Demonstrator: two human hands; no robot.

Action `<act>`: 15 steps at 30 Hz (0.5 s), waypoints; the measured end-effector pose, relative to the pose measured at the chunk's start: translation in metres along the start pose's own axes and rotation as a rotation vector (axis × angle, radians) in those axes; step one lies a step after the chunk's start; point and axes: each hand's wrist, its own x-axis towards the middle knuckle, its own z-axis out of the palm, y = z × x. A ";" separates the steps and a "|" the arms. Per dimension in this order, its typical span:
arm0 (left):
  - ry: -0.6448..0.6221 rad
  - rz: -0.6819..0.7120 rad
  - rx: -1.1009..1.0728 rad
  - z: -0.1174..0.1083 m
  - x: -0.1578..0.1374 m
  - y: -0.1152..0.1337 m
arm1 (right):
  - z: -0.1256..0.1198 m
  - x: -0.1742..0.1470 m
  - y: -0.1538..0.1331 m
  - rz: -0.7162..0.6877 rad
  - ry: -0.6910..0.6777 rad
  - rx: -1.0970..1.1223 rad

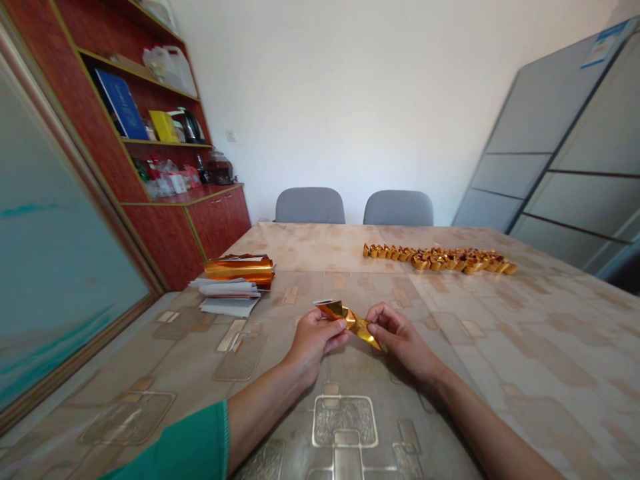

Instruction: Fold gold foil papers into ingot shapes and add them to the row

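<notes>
A partly folded piece of gold foil paper is held above the table between both hands. My left hand pinches its left part, where creased flaps and a pale edge stick up. At the lower right end, my right hand grips the foil between thumb and fingers. To the left lies a stack of gold foil sheets, with folded white-backed paper in front of it. Rows of folded gold paper pieces stand close together farther back on the right.
A patterned cover lies over the table. Two grey chairs stand behind its far edge. On the left is a red-brown cabinet with bottles and boxes; grey panelled doors rise at the right.
</notes>
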 end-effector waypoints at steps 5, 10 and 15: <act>0.004 -0.018 0.013 -0.001 0.001 0.000 | -0.004 0.000 0.004 0.089 -0.020 -0.042; 0.002 -0.020 0.017 -0.002 0.001 0.002 | -0.009 -0.001 0.007 0.095 -0.040 0.016; -0.013 -0.023 0.026 -0.002 0.001 0.002 | -0.013 0.000 0.003 0.028 -0.124 -0.053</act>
